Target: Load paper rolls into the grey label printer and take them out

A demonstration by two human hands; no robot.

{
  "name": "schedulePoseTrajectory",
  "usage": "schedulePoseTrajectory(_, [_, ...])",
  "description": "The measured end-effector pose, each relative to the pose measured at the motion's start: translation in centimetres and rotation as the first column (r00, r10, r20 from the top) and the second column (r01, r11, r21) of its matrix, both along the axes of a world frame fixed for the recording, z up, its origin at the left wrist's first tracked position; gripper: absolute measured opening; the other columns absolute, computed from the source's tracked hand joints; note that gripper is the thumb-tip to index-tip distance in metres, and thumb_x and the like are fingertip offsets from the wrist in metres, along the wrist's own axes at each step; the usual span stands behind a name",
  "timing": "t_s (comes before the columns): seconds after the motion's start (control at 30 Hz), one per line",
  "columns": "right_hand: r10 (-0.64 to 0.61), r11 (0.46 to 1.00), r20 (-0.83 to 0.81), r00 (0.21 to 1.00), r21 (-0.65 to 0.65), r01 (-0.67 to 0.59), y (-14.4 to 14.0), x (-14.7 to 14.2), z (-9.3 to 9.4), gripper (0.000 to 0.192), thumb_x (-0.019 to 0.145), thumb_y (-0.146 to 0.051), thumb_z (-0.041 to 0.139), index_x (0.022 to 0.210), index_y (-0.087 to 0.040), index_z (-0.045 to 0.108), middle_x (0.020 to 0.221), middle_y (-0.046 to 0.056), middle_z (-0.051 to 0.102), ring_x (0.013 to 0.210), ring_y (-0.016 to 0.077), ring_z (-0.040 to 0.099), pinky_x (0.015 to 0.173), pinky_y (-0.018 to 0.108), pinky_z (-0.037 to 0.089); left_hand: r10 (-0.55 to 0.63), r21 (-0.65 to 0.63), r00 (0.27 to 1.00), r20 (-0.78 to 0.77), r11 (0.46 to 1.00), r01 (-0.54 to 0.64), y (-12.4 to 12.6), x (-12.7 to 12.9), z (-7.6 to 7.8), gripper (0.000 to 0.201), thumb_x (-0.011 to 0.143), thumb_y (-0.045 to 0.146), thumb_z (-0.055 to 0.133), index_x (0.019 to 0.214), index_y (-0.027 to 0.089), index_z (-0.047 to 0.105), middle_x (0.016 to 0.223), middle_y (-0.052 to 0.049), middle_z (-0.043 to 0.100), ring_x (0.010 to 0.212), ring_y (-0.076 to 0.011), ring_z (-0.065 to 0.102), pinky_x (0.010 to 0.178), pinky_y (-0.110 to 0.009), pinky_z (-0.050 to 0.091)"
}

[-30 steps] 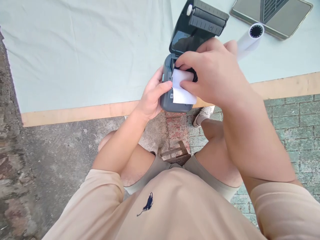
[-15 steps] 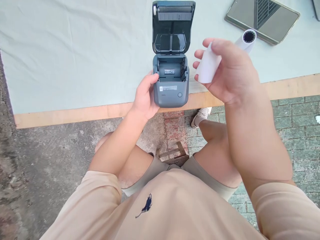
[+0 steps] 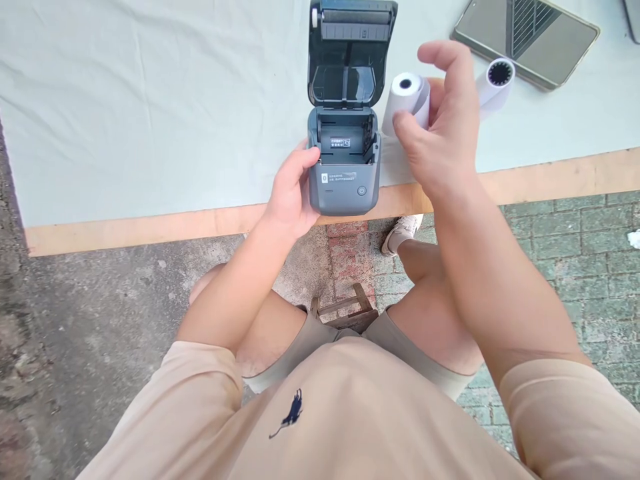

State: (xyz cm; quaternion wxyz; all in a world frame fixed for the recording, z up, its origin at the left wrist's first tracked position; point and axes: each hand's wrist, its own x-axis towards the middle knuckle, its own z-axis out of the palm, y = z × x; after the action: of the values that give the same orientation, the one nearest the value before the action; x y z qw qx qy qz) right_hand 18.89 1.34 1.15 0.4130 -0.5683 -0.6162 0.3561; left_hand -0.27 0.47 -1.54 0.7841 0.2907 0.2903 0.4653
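A small grey label printer (image 3: 343, 180) sits at the table's near edge, its lid (image 3: 350, 53) swung up and its paper bay empty. My left hand (image 3: 293, 190) grips the printer's left side. A white paper roll (image 3: 406, 97) stands on end on the table just right of the printer. My right hand (image 3: 445, 127) curves loosely around that roll with its fingers apart; the thumb is at the roll's near side and the other fingers arch above it.
A second, thinner white roll (image 3: 496, 79) lies further right. A laptop (image 3: 530, 33) rests at the back right. A pale cloth (image 3: 150, 100) covers the wooden table (image 3: 125, 230). My knees and a small wooden stool (image 3: 345, 310) are below the edge.
My right hand pulled the paper roll out of the printer, carried it right and set it on end on the table. The printer straightened and my left hand stayed on it.
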Motion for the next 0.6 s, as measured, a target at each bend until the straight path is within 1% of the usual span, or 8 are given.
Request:
schedulePoseTrajectory(0.07, [-0.091,0.988,0.061,0.994,0.128,0.083,0.1,-0.12,-0.33,0.046,0.075,-0.011,0.045,0.114,-0.036,0.042,0.094,0.0,0.055,0.083,0.0204,0.049,0.081,0.038,0.041,-0.005,0.016,1.0,-0.009,1.0,0.005,-0.04,-0.02,0.02,0.028,0.088,0.037,0.045,0.097,0.018,0.063,0.093,-0.002,0.07,0.097,-0.0203,0.067,0.101,-0.034,0.05])
schedulePoseTrajectory(0.13, [-0.087,0.979,0.117,0.989,0.194,0.063,0.23,-0.31,-0.5,0.045,0.071,-0.006,0.042,0.106,-0.034,0.049,0.095,-0.001,0.057,0.082,0.0193,0.05,0.081,0.037,0.042,-0.01,0.026,1.0,-0.023,1.0,0.011,-0.09,-0.04,0.06,0.03,0.088,0.037,0.045,0.098,0.018,0.064,0.094,-0.002,0.07,0.1,-0.0212,0.067,0.101,-0.034,0.05])
schedulePoseTrajectory(0.27, [-0.069,0.978,0.249,0.966,0.207,0.017,0.29,-0.74,-0.55,0.033,0.071,-0.007,0.049,0.093,-0.031,0.052,0.097,0.002,0.057,0.092,0.0206,0.049,0.084,0.037,0.043,-0.011,0.036,0.998,-0.064,0.999,0.013,-0.12,-0.01,0.12,0.03,0.087,0.039,0.045,0.098,0.019,0.064,0.094,-0.003,0.07,0.109,-0.0237,0.063,0.1,-0.036,0.05])
schedulePoseTrajectory(0.33, [-0.119,0.974,0.318,0.94,0.219,0.05,0.21,-0.88,-0.53,0.032,0.069,-0.007,0.054,0.091,-0.03,0.053,0.099,0.005,0.053,0.1,0.0226,0.046,0.088,0.039,0.043,-0.009,0.034,0.997,-0.077,0.999,0.012,-0.11,0.02,0.11,0.031,0.087,0.041,0.045,0.099,0.019,0.063,0.096,-0.004,0.069,0.112,-0.025,0.062,0.098,-0.037,0.051])
schedulePoseTrajectory(0.4, [-0.182,0.966,0.355,0.917,0.238,0.1,0.14,-0.85,-0.52,0.032,0.069,-0.006,0.055,0.089,-0.031,0.054,0.098,0.006,0.049,0.103,0.0238,0.045,0.092,0.041,0.042,-0.003,0.029,0.997,-0.083,1.0,0.005,-0.09,0.03,0.08,0.032,0.086,0.041,0.045,0.099,0.018,0.063,0.096,-0.005,0.069,0.113,-0.0257,0.062,0.098,-0.038,0.051])
schedulePoseTrajectory(0.47, [-0.204,0.962,0.357,0.911,0.247,0.119,0.15,-0.66,-0.53,0.034,0.071,-0.007,0.054,0.093,-0.032,0.055,0.099,0.005,0.05,0.098,0.0231,0.047,0.092,0.042,0.042,-0.005,0.025,0.997,-0.073,1.0,0.007,-0.09,0.02,0.06,0.031,0.086,0.041,0.046,0.099,0.018,0.063,0.096,-0.005,0.069,0.112,-0.0256,0.062,0.098,-0.037,0.051])
schedulePoseTrajectory(0.53, [-0.19,0.963,0.322,0.928,0.244,0.113,0.16,-0.42,-0.56,0.041,0.073,-0.008,0.053,0.105,-0.035,0.051,0.095,0.002,0.053,0.087,0.0207,0.048,0.085,0.039,0.044,-0.017,0.021,0.999,-0.05,1.0,0.018,-0.09,-0.01,0.06,0.031,0.086,0.039,0.046,0.099,0.018,0.063,0.096,-0.004,0.068,0.109,-0.0247,0.063,0.099,-0.036,0.051])
schedulePoseTrajectory(0.6, [-0.173,0.966,0.278,0.945,0.233,0.109,0.05,-0.34,-0.52,0.051,0.072,-0.008,0.053,0.114,-0.035,0.045,0.087,0.0,0.055,0.076,0.0192,0.048,0.077,0.037,0.044,-0.028,0.022,0.999,-0.033,0.999,0.028,-0.09,-0.04,0.1,0.03,0.086,0.039,0.046,0.1,0.018,0.063,0.096,-0.004,0.068,0.106,-0.0239,0.064,0.098,-0.035,0.051])
